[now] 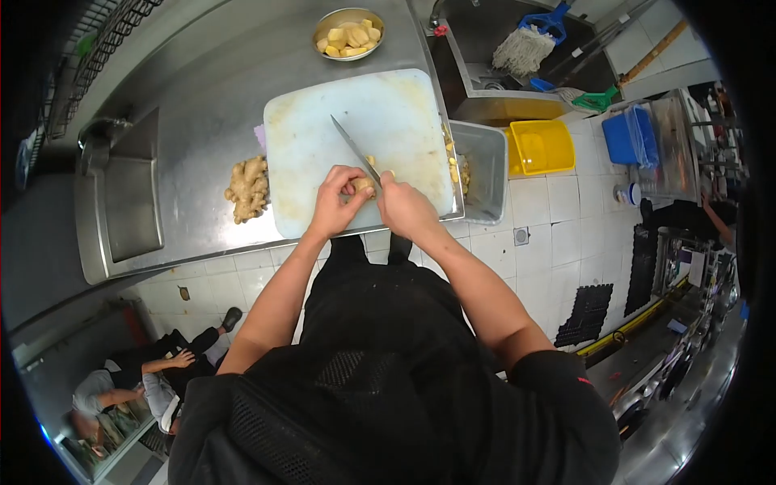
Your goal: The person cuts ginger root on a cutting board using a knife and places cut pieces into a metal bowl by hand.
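My left hand (335,198) is closed around a piece of ginger (364,186) over the near part of a white cutting board (323,113). In my right hand (404,206) is the handle of a knife (350,144), its blade pointing away and to the left, beside the ginger. A small yellow bit (370,160) lies by the blade. Unpeeled ginger (247,189) is heaped on the steel counter left of the board. Beyond the board stands a metal bowl (321,20) with peeled yellow pieces in it.
A grey bin (489,182) with scraps inside stands right of the counter, next to a yellow bucket (558,147). A sink (133,210) is at the left; another, with a mop (524,52), is at the upper right. Other people are at the lower left and far right.
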Demonstrator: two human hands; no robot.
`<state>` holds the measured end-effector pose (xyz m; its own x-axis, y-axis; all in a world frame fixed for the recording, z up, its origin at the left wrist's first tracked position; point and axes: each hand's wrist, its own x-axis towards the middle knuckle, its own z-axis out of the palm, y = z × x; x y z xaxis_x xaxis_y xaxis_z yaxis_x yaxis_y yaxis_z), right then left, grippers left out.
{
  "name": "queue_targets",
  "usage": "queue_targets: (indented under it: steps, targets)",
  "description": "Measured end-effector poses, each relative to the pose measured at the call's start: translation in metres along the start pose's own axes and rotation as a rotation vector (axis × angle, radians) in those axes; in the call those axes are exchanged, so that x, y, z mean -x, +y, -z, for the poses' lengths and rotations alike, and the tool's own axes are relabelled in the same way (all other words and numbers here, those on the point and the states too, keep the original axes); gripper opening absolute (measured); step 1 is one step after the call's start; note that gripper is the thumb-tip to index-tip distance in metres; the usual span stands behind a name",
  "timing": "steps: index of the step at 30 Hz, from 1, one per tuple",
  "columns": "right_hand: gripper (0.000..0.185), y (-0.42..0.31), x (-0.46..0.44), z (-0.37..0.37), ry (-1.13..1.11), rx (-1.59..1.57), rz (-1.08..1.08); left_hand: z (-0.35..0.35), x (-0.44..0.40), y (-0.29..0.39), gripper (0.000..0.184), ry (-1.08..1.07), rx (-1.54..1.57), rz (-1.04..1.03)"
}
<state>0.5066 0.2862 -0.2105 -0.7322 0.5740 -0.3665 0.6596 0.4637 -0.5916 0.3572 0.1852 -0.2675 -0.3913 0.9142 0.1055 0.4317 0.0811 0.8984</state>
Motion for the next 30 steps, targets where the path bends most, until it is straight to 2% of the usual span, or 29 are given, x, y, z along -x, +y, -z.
queue_targets:
  steps: [8, 11, 16, 19, 21, 23, 28, 30]
  targets:
    - [0.021, -0.002, 0.068, 0.032, -0.105, 0.049, -0.014, -0.015, 0.001, -0.004, 0.012, 0.093, 0.008, 0.046]
    - [0.022, -0.001, 0.094, 0.041, -0.151, 0.046, -0.037, -0.019, 0.0, -0.004, 0.012, 0.132, -0.016, -0.001]
    - [0.024, -0.002, 0.098, 0.037, -0.213, 0.024, -0.089, -0.017, 0.002, -0.002, 0.008, 0.115, -0.059, 0.017]
    - [0.025, 0.008, 0.055, 0.002, -0.149, 0.009, -0.051, -0.018, 0.003, -0.002, 0.01, 0.095, -0.053, -0.052]
    - [0.025, 0.016, 0.019, -0.019, -0.004, -0.112, 0.001, -0.02, 0.008, -0.007, 0.01, 0.108, -0.062, -0.027]
    - [0.024, 0.019, 0.004, -0.021, 0.022, -0.11, 0.028, -0.018, 0.001, -0.011, 0.01, 0.129, -0.067, -0.02]
    - [0.023, 0.017, 0.027, 0.004, -0.021, -0.052, -0.014, -0.019, 0.003, -0.012, 0.01, 0.143, -0.126, 0.0]
    - [0.016, 0.018, 0.046, 0.015, 0.016, -0.083, 0.0, -0.02, 0.002, -0.011, 0.012, 0.178, -0.144, -0.072]
